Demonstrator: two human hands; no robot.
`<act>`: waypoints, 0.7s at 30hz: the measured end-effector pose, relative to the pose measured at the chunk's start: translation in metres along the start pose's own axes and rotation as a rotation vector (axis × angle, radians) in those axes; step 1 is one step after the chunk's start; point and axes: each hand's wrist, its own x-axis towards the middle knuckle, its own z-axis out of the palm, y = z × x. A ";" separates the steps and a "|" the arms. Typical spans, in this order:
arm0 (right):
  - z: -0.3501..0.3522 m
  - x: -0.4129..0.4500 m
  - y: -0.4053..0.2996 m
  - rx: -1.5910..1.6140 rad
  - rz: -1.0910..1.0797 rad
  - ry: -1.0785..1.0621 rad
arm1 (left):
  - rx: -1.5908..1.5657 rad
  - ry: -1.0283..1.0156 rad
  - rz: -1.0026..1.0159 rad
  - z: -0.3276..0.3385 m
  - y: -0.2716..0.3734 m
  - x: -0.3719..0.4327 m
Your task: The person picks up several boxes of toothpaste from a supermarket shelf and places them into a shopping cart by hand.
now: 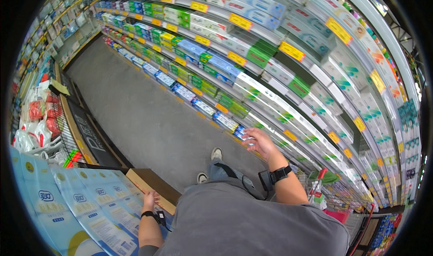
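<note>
My right hand (260,142) hangs in front of the lower shelves on the right, fingers apart and nothing in them. Behind it run rows of small toothpaste-style cartons; blue-and-white cartons (183,92) line the bottom shelf and white cartons with green marks (267,97) stand higher up. My left hand (150,200) is beside an open brown cardboard box (149,188), its fingers loosely curled with no item visible in them. Whether it touches the box edge I cannot tell. Light blue plastic-wrapped packs (79,202) stand alongside that hand.
Yellow price tags (240,21) edge the long shelving. A grey floor aisle (118,100) runs ahead past my shoes (217,153). At left, a wire basket (66,130) stands near bagged goods. A shopping cart (360,218) with a red handle is behind at right.
</note>
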 end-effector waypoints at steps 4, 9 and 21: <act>0.025 0.062 -0.025 0.010 -0.030 -0.010 | -0.038 0.011 -0.068 -0.011 0.001 -0.019; 0.044 0.154 -0.052 -0.144 -0.151 -0.010 | 0.012 0.050 -0.201 -0.028 0.031 -0.005; 0.070 0.301 -0.140 -0.478 -0.619 0.194 | 0.271 0.095 0.032 -0.050 0.263 0.110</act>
